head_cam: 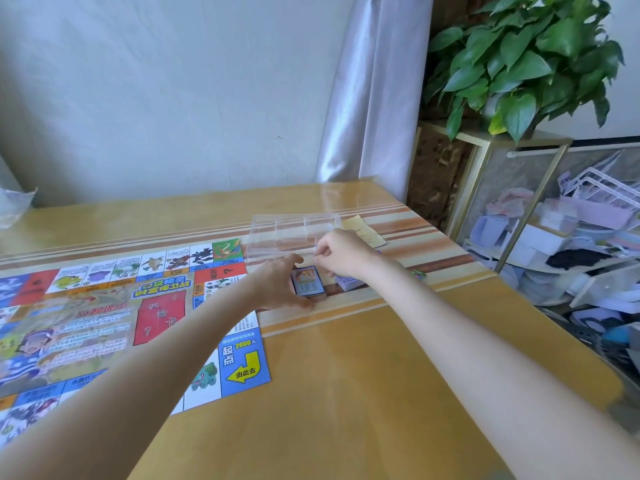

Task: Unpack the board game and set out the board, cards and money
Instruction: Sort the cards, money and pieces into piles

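Card stack lies just right of the board; I see my left hand gripping it, my right hand apparently pinching the clear tray.

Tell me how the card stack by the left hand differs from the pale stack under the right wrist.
The card stack shows a colourful picture face with a dark border; the pale stack looks plain lilac-white. The card stack lies in full view, with the left hand resting its fingers at its edges; the pale stack is half hidden behind the right hand. Both lie flat on the table, beside the board.
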Motion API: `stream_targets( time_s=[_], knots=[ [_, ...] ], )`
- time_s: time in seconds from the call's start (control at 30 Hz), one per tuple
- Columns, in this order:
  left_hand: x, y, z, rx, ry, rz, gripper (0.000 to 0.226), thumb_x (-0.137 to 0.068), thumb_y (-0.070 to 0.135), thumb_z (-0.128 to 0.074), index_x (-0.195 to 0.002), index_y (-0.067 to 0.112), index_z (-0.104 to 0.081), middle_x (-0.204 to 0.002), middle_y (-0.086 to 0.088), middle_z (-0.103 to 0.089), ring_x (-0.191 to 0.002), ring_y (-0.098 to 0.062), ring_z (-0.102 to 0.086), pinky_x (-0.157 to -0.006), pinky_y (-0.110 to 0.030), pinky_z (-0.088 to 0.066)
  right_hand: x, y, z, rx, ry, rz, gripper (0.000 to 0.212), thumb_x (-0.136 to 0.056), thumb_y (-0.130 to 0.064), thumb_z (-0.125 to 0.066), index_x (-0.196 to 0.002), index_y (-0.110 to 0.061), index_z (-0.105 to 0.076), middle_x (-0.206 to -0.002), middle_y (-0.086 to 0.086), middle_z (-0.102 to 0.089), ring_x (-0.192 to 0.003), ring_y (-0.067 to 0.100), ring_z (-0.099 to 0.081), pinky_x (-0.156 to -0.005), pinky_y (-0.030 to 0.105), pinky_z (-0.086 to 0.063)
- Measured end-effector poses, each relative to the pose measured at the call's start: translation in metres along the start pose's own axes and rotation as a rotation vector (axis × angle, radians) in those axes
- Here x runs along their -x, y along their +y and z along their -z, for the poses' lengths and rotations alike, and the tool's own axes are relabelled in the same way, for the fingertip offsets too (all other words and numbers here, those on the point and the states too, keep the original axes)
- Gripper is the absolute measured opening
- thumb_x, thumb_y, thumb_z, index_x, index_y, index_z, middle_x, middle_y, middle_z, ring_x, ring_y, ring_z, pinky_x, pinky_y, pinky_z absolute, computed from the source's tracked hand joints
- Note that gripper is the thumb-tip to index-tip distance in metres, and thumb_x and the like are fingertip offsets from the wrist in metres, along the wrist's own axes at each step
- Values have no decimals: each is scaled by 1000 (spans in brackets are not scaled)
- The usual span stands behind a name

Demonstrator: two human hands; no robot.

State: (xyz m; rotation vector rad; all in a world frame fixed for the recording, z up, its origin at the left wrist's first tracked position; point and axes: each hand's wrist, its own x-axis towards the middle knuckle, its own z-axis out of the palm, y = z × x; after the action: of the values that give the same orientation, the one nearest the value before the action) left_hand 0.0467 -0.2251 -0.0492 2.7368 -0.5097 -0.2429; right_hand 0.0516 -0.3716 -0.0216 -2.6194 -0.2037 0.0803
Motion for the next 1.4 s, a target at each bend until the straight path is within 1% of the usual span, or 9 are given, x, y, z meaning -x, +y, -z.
stream_targets(
  time_s=[0.2,0.33,0.47,0.6,0.73,0.87,0.97,1.07,1.4],
  knots=[
    [2,-2,-4,-35,98,-24,79,-71,42,-74,-132,9,-37,-127,-7,-54,-115,-25,-51,-87,-26,-39,2,-29,-12,239,-106,-49,22,-90,-15,-55,-72,-4,-47,-92,11,-50,-72,27,-48,-47,28,-31],
    [4,-4,-9,-60,157,-54,75,-70,48,-72,-123,5,-40,-118,-10,-58,-110,-28,-53,-85,-31,-41,3,-38,-18,293,-158,-66,10,-92,-8,-44,-87,-3,-52,-144,16,-38,-105,29,-55,-65,28,-37],
    [7,-7,-12,-10,205,-90,76,-72,45,-73,-124,2,-38,-115,-11,-59,-107,-28,-54,-82,-29,-39,2,-40,-22,211,-184,-148,34,-93,-11,-43,-125,0,-45,-89,6,-51,-86,27,-50,-51,26,-32],
    [12,-7,-14,51,236,-77,75,-75,42,-72,-127,1,-37,-118,-13,-54,-111,-29,-51,-86,-30,-39,-3,-39,-27,85,-128,-213,56,-92,-14,-48,-141,-1,-25,-147,18,-29,-129,31,-39,-67,28,-36],
    [13,-7,-12,96,220,-73,76,-78,34,-72,-135,4,-31,-126,-12,-49,-117,-25,-47,-88,-26,-35,-4,-37,-31,-188,-65,-236,45,-88,-9,-54,-131,-5,-39,-142,14,-34,-119,30,-46,-86,36,-49],
    [27,-13,4,835,253,90,85,-82,32,-70,-147,9,-20,-140,-6,-42,-128,-18,-41,-96,-23,-33,-2,-35,-33,-686,125,-276,46,-83,-6,-66,-123,-6,-45,-114,10,-54,-107,27,-56,-85,35,-50],
    [34,-15,18,1547,141,200,47,-97,36,-42,-133,6,-45,-119,-13,-59,-112,-22,-55,-101,-28,-34,4,-46,-28,-1135,121,-208,42,-82,1,-67,-118,-1,-46,-92,6,-61,-91,27,-61,-93,46,-49],
    [42,-14,24,1977,0,130,48,-97,41,-35,-110,2,-59,-103,-19,-64,-96,-30,-61,-99,-42,-43,12,-57,-28,-1243,105,-97,23,-81,3,-67,-97,-2,-52,-87,11,-62,-77,24,-63,-77,39,-54],
    [69,-22,25,1945,27,98,21,-96,7,-40,-107,-5,-53,-91,-23,-70,-82,-32,-69,-67,-43,-59,31,-47,-24,-814,248,-87,7,-78,-12,-73,-80,-10,-67,-81,6,-68,-70,14,-62,-61,21,-47]
  ],
)
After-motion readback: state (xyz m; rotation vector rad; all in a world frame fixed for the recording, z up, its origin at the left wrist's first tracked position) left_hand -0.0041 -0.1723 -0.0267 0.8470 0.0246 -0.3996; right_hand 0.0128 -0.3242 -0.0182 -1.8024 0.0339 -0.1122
